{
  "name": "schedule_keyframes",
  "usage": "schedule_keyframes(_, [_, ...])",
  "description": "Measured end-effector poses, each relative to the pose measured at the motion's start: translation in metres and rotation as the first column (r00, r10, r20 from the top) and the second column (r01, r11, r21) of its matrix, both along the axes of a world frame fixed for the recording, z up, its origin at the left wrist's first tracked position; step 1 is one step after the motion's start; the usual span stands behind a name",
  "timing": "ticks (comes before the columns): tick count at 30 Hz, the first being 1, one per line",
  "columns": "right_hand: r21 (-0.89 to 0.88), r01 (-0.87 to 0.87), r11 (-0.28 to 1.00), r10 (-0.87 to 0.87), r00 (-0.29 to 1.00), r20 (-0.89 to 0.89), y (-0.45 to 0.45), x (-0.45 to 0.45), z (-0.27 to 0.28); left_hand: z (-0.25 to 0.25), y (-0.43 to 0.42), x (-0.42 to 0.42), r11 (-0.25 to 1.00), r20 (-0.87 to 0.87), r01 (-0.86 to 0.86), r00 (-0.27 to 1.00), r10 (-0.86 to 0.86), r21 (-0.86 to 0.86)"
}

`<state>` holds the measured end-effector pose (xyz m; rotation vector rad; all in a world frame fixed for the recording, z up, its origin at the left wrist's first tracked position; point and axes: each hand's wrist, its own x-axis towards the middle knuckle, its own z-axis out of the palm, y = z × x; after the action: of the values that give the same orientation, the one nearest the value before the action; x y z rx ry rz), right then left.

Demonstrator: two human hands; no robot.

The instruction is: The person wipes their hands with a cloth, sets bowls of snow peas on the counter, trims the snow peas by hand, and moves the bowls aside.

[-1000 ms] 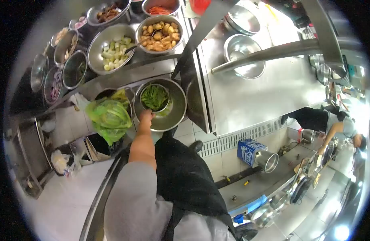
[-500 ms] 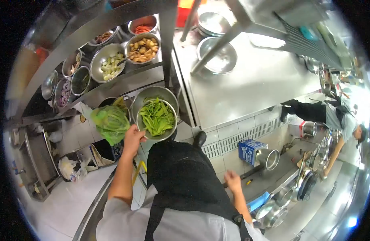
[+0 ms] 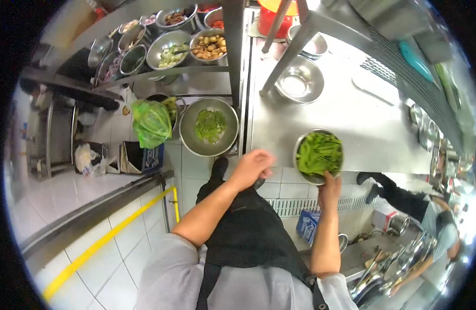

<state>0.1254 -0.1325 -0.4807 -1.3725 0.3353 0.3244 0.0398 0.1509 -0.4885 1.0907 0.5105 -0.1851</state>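
Note:
My right hand (image 3: 329,190) grips the near rim of a small metal bowl (image 3: 298,168) full of cut green vegetables (image 3: 319,153), at the front edge of the steel counter (image 3: 279,121). In front of my body my left hand (image 3: 252,168) is raised, its fingers curled together; whether anything small is in them is hidden. Beyond it on the left, a large metal basin (image 3: 187,135) has some green pieces (image 3: 210,125) in its bottom. A green plastic bag of vegetables (image 3: 151,123) lies beside the basin.
Metal bowls of ingredients (image 3: 169,51) line a shelf at the upper left. Steel posts (image 3: 285,54) rise near an empty metal bowl (image 3: 300,80). A yellow rail (image 3: 114,232) runs at lower left. Another person (image 3: 439,209) stands by the stove on the right.
The small bowl of greens has left the basin and moved right, now in my right hand. My left hand has let go of it and shifted right. The view has turned.

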Motion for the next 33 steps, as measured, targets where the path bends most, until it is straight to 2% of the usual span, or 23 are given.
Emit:
schedule_keyframes(2, [-0.07,0.008,0.998,-0.008,1.0,-0.01,-0.026,0.021,-0.002,-0.048,0.014,-0.033,0.942,-0.053,-0.243,0.964,0.262,0.232])
schedule_keyframes(3, [-0.078,0.01,0.997,-0.009,1.0,0.02,-0.037,0.028,-0.008,-0.083,0.027,-0.055,0.916,-0.074,-0.316,0.936,0.343,0.248])
schedule_keyframes(4, [-0.124,0.02,0.992,-0.018,1.0,0.017,-0.046,0.039,-0.015,-0.094,0.038,-0.066,0.823,-0.109,-0.465,0.846,0.521,0.326])
schedule_keyframes(5, [-0.171,0.033,0.985,-0.031,0.999,0.014,-0.051,0.045,-0.021,-0.126,0.051,-0.084,0.722,-0.079,-0.605,0.746,0.662,0.337])
schedule_keyframes(6, [-0.22,0.021,0.975,-0.017,1.0,0.023,-0.053,0.049,-0.018,-0.145,0.067,-0.096,0.657,-0.059,-0.667,0.685,0.726,0.351])
schedule_keyframes(8, [-0.306,0.01,0.952,0.007,0.998,0.055,-0.045,0.062,-0.006,-0.194,0.095,-0.106,0.562,0.038,-0.661,0.664,0.747,0.498])
schedule_keyframes(10, [-0.416,0.018,0.909,0.02,0.996,0.087,-0.037,0.071,-0.002,-0.302,0.128,-0.119,0.457,-0.036,-0.527,0.627,0.778,0.716])
schedule_keyframes(11, [-0.469,0.026,0.883,0.027,0.994,0.105,-0.036,0.074,-0.001,-0.337,0.14,-0.119,0.4,-0.065,-0.439,0.605,0.794,0.805])
schedule_keyframes(14, [-0.582,0.191,0.79,-0.023,0.959,0.283,-0.051,0.088,-0.024,-0.355,0.153,-0.104,0.387,-0.288,-0.444,0.275,0.917,0.808])
schedule_keyframes(15, [-0.61,0.253,0.75,-0.038,0.939,0.343,-0.05,0.089,-0.023,-0.368,0.162,-0.11,0.568,-0.387,-0.377,0.456,0.802,0.732])
schedule_keyframes(16, [-0.776,0.275,0.567,0.113,0.908,0.404,-0.062,0.094,-0.026,-0.387,0.175,-0.122,0.725,-0.461,-0.271,0.621,0.634,0.633])
schedule_keyframes(17, [-0.731,0.289,0.619,-0.03,0.938,0.346,-0.052,0.093,-0.013,-0.399,0.183,-0.128,0.79,-0.454,-0.367,0.667,0.591,0.49])
schedule_keyframes(18, [-0.837,0.283,0.468,0.105,0.923,0.37,-0.064,0.097,-0.016,-0.411,0.19,-0.133,0.835,-0.451,-0.442,0.703,0.55,0.328])
schedule_keyframes(19, [-0.854,0.291,0.431,0.192,0.896,0.402,-0.062,0.094,-0.011,-0.415,0.187,-0.138,0.708,-0.458,-0.699,0.599,0.657,0.102])
schedule_keyframes(20, [-0.891,0.27,0.365,0.147,0.929,0.341,-0.052,0.091,-0.002,-0.397,0.181,-0.133,0.683,-0.486,-0.718,0.551,0.678,0.138])
schedule_keyframes(21, [-0.909,0.329,0.255,0.25,0.886,0.39,-0.062,0.093,-0.008,-0.374,0.179,-0.128,0.65,-0.506,-0.738,0.498,0.704,0.179])
schedule_keyframes(23, [-0.831,0.213,0.513,0.145,0.933,0.328,-0.054,0.094,0.0,-0.355,0.184,-0.142,0.725,-0.477,-0.678,0.6,0.642,0.122])
schedule_keyframes(25, [-0.857,0.346,0.382,0.204,0.873,0.444,-0.042,0.088,0.006,-0.353,0.189,-0.172,0.764,-0.496,-0.613,0.609,0.619,0.2])
schedule_keyframes(27, [-0.747,0.307,0.59,-0.024,0.931,0.363,-0.035,0.087,0.005,-0.315,0.176,-0.194,0.692,-0.46,-0.676,0.545,0.701,0.254])
schedule_keyframes(28, [-0.667,0.297,0.683,-0.123,0.947,0.296,-0.036,0.089,0.004,-0.277,0.169,-0.201,0.699,-0.447,-0.681,0.567,0.692,0.218])
schedule_keyframes(29, [-0.67,0.267,0.692,-0.1,0.955,0.278,-0.042,0.093,-0.001,-0.242,0.165,-0.211,0.705,-0.436,-0.684,0.587,0.683,0.184])
schedule_keyframes(31, [-0.676,0.194,0.71,-0.045,0.972,0.232,-0.054,0.103,-0.016,-0.25,0.171,-0.266,0.771,-0.338,-0.621,0.701,0.628,0.142])
schedule_keyframes(33, [-0.735,0.258,0.627,-0.017,0.948,0.318,-0.053,0.112,-0.012,-0.206,0.157,-0.292,0.8,-0.372,-0.539,0.708,0.6,0.263])
